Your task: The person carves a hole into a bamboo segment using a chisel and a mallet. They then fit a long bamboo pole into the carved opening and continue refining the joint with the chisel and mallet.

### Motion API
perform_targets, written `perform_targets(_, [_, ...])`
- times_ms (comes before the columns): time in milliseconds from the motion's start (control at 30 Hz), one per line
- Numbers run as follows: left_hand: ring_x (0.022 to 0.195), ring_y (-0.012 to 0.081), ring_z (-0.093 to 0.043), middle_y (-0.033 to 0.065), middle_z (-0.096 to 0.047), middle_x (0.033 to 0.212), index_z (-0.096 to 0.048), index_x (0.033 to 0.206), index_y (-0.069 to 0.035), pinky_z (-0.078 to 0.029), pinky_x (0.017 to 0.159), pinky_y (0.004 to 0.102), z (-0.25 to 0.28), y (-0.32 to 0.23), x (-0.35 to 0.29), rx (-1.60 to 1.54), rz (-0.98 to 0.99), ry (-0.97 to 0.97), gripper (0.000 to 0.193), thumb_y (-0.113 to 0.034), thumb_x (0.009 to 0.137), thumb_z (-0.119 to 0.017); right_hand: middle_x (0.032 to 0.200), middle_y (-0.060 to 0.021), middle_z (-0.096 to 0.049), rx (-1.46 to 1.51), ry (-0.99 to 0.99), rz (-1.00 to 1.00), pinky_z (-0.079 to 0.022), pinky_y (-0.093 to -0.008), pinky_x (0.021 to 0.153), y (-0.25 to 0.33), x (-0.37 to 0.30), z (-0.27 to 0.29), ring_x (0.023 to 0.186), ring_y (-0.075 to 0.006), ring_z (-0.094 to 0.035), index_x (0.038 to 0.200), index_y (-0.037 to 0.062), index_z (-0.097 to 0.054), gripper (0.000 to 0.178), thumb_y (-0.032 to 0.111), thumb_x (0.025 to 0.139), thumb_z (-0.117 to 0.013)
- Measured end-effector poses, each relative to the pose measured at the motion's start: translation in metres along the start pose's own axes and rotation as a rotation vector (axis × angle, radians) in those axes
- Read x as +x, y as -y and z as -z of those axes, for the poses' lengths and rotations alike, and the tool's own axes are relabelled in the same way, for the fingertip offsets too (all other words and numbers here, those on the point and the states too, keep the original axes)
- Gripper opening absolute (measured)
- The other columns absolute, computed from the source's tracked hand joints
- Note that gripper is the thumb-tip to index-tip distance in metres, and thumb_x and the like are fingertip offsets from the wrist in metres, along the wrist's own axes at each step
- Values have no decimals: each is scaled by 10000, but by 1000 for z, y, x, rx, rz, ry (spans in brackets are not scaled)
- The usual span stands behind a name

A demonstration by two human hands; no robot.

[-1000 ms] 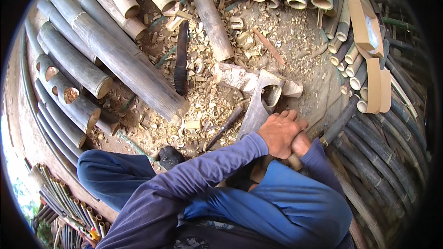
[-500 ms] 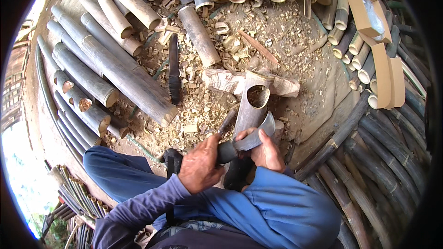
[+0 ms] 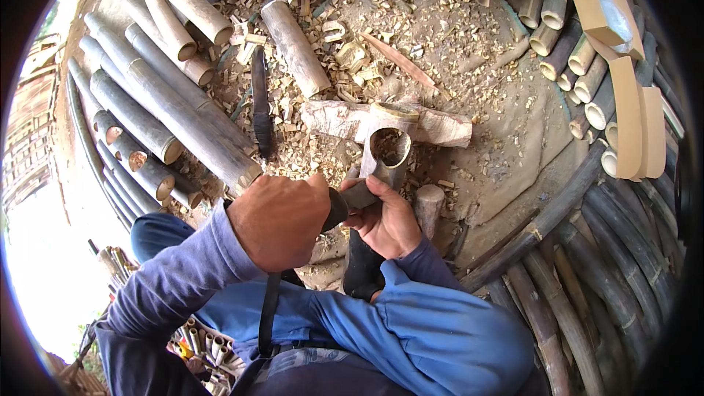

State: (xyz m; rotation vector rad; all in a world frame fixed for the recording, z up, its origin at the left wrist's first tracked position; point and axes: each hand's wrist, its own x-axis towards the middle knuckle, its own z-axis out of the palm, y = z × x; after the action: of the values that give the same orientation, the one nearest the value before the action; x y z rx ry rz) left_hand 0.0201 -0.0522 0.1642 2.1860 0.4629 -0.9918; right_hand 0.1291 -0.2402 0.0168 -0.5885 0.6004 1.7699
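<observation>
My left hand [image 3: 279, 220] is closed around the dark handle of a knife, its back turned up and covering most of the grip. My right hand [image 3: 392, 220] pinches the grey blade [image 3: 359, 195] between thumb and fingers; the blade's tip does not show clearly. Just beyond the hands, a bamboo tube [image 3: 372, 160] leans across a pale log [image 3: 337, 119], with a large oval hole cut in its upper side and its open end pointing away from me. A second knife, dark with a wrapped handle [image 3: 262, 128], lies on the ground to the left.
Wood chips [image 3: 323, 154] litter the ground. Long bamboo poles [image 3: 169, 95] lie at left, one with round holes [image 3: 132, 155]. More bamboo is stacked at far side and right [image 3: 609, 249]. A cardboard box [image 3: 598, 4] sits at far right. A short wooden stump [image 3: 428, 209] stands beside my right hand.
My left hand has risen and moved left, with its back now turned up. The knife has turned, so its curved blade shows less. My right hand has shifted left and lower. The view has shifted slightly.
</observation>
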Motion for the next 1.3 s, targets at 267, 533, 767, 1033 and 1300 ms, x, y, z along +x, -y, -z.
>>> perform_targets(267, [716,491,-667,283,-631,696,-430,1020,95,-532,668,544,-86,-5,5,-474,60,-104,478,-203,797,-730,1032,-173,-719,-369,-144,-72,-638,-383,621,39,-12,-5,789,-276,-732,1146,-20,-634,344,280,1048,-497])
perform_targets(533, [813,516,-686,346,-640,800,-398,1139,197,-552,759,535,-148,-107,54,-1054,294,-336,631,-225,817,-740,706,-100,-714,-894,-235,-95,-467,-286,425,91,-13,8,573,-182,-681,852,34,-721,425,418,976,-585])
perform_targets(767, [1062,399,-688,308,-664,1109,-431,1347,110,-546,909,442,-169,-82,43,-1124,143,-333,813,-328,799,-839,1022,-102,-630,-2043,-96,658,-530,-347,815,43,-53,24,907,-197,-626,1087,66,-670,241,214,1054,-483])
perform_targets(1033, [729,429,-708,248,-688,752,-667,937,28,-569,700,502,-142,-13,6,-891,461,-637,399,-296,735,-785,1018,-75,-665,-1215,-94,450,-564,-354,573,12,23,24,783,-185,-679,1112,57,-636,335,364,976,-656])
perform_targets(1300, [709,388,-714,225,-684,712,-695,778,19,-565,696,471,3,-34,-2,-27,364,-590,275,-223,668,-764,957,-104,-711,-251,-42,282,-613,-359,585,31,12,-50,690,-208,-706,1086,18,-632,244,242,1023,-560])
